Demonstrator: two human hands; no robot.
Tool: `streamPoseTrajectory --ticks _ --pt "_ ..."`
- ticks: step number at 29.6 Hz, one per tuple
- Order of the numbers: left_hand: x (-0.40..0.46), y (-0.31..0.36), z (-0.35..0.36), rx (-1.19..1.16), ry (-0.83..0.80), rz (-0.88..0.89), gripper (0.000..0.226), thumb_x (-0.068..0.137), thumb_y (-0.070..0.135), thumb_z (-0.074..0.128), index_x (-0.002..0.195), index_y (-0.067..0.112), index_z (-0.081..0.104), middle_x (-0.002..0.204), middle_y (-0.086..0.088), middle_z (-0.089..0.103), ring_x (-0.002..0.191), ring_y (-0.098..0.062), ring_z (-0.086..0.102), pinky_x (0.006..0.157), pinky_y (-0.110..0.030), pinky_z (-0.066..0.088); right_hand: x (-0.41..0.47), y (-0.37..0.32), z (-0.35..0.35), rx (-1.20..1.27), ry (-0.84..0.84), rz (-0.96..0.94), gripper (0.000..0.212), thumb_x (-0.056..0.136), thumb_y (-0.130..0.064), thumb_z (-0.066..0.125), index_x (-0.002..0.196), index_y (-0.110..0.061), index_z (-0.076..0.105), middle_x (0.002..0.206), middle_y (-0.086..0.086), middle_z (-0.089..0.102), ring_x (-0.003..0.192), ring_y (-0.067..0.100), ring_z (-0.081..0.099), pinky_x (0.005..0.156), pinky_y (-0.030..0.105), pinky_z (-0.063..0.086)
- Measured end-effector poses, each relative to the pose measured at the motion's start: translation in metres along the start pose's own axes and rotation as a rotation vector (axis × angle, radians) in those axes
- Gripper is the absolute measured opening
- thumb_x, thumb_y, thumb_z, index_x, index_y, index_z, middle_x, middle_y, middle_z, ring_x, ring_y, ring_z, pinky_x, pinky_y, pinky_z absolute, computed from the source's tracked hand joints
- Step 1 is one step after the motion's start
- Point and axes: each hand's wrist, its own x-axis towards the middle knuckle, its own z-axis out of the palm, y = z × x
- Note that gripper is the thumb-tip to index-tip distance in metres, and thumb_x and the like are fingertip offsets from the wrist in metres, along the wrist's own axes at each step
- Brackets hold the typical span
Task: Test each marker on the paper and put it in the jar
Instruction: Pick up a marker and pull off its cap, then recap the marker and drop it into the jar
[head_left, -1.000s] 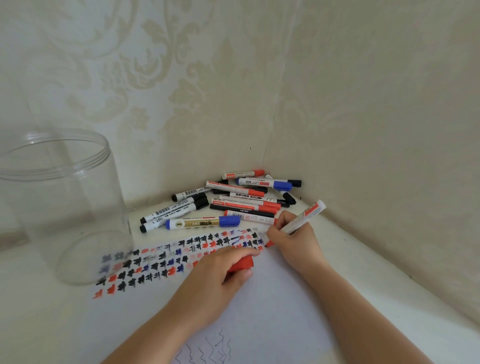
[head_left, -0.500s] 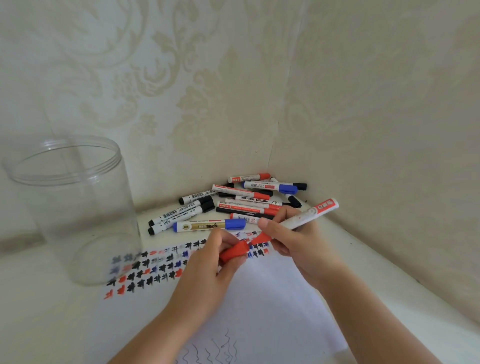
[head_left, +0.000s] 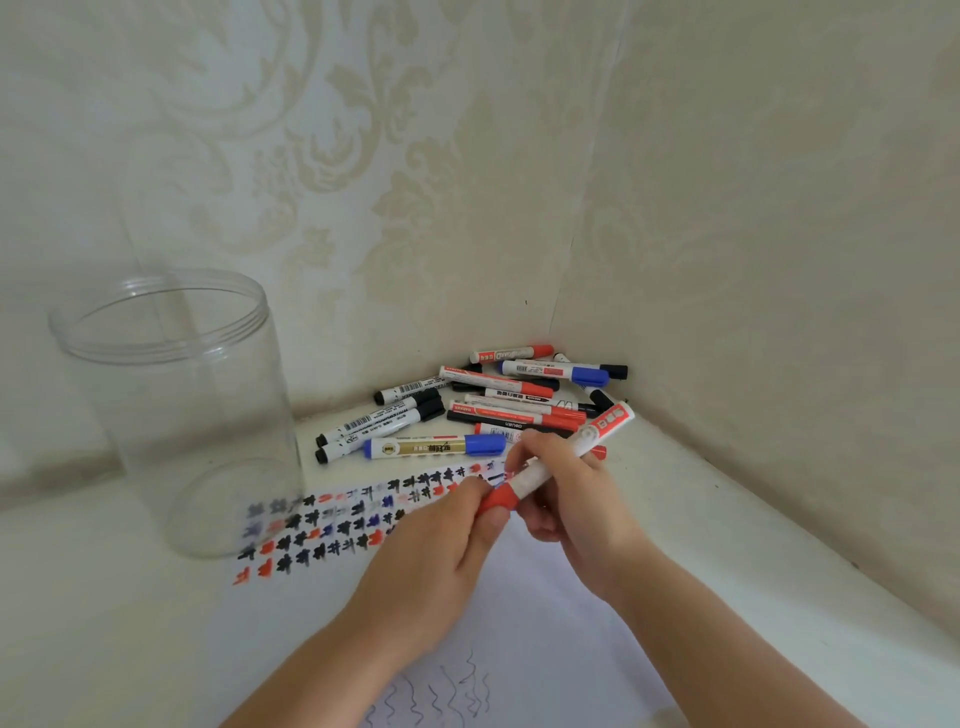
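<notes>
**Red marker capped in hand, jar holds nothing yet**

Both hands meet over the paper (head_left: 519, 639). The right hand (head_left: 566, 499) grips the white barrel of a red marker (head_left: 571, 452), its fingers curled round it, while the left hand (head_left: 436, 551) pinches the red cap (head_left: 498, 501) at the marker's lower end. The cap looks seated on the barrel, or very nearly so; whether it has clicked home cannot be told. The marker is held off the sheet, slanting up to the right toward the wall corner.

By my reading, the task is at an early stage. The clear jar (head_left: 171, 395) stands upright at the left, just beside the sheet, and nothing shows inside it. The paper already carries rows of black, red and blue marks along its far edge and a few wavy lines near the bottom. This marker seems ready for the jar; it would be the first one in.

A good deal is left. A pile of markers (head_left: 498, 400) lies in the corner of the tabletop (head_left: 104, 623), black, red and blue ones crossing over each other, with a gold-and-blue marker (head_left: 431, 447) nearest the sheet. Nothing stands between the hands and the jar's open mouth.
</notes>
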Motion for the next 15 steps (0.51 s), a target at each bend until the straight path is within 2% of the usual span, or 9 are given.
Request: streamPoseTrajectory --ticks 2,5,8,10,13,15 --pt "-0.003 0.003 -0.002 0.017 -0.002 -0.003 0.028 0.081 0.056 0.018 0.080 0.035 0.037 0.061 0.010 0.045 0.054 -0.004 0.042 0.050 -0.020 0.031 0.000 0.003 0.004 0.030 0.033 0.030 0.028 0.087 -0.018 0.046 0.060 -0.011 0.046 0.049 0.004 0.040 0.038 0.011 0.032 0.042 0.022 0.023" --pt "-0.001 0.001 -0.003 0.049 0.008 0.010 0.038 0.080 0.057 0.015 0.086 0.028 0.040 0.062 0.011 0.045 0.054 -0.004 0.043 0.050 -0.020 0.031 0.001 0.004 0.010 0.050 0.068 0.057 0.024 0.086 -0.016 0.044 0.062 -0.011 0.042 0.049 0.003 0.038 0.038 0.009 0.031 0.042 0.022 0.025" --pt "-0.002 -0.001 -0.005 -0.016 0.077 0.022 0.040 0.080 0.058 0.015 0.084 0.028 0.041 0.060 0.011 0.046 0.057 -0.004 0.046 0.053 -0.021 0.033 0.001 -0.001 0.021 0.054 0.094 0.047 0.019 0.084 -0.016 0.046 0.066 -0.011 0.042 0.049 0.002 0.039 0.039 0.010 0.033 0.042 0.022 0.030" --pt "-0.002 0.000 -0.007 -0.093 0.141 0.000 0.040 0.081 0.056 0.019 0.086 0.026 0.045 0.059 0.009 0.049 0.060 -0.004 0.048 0.053 -0.021 0.034 0.004 -0.009 0.029 -0.048 0.102 0.003 0.021 0.085 -0.018 0.046 0.065 -0.012 0.043 0.053 0.002 0.041 0.042 0.011 0.036 0.044 0.022 0.033" --pt "0.003 0.002 -0.004 -0.230 0.250 -0.101 0.030 0.083 0.052 0.028 0.086 0.031 0.049 0.053 0.009 0.044 0.052 -0.004 0.044 0.049 -0.018 0.032 0.019 -0.032 0.043 -0.307 0.049 -0.079 0.024 0.088 -0.024 0.048 0.067 -0.013 0.045 0.064 0.005 0.048 0.054 0.014 0.041 0.053 0.026 0.037" --pt "0.006 0.000 -0.005 -0.197 0.262 -0.188 0.029 0.085 0.053 0.032 0.084 0.030 0.049 0.054 0.012 0.045 0.049 -0.002 0.045 0.047 -0.016 0.030 0.037 -0.050 0.054 -0.505 -0.022 -0.125 0.024 0.090 -0.028 0.049 0.070 -0.014 0.047 0.071 0.006 0.050 0.058 0.015 0.044 0.055 0.026 0.040"
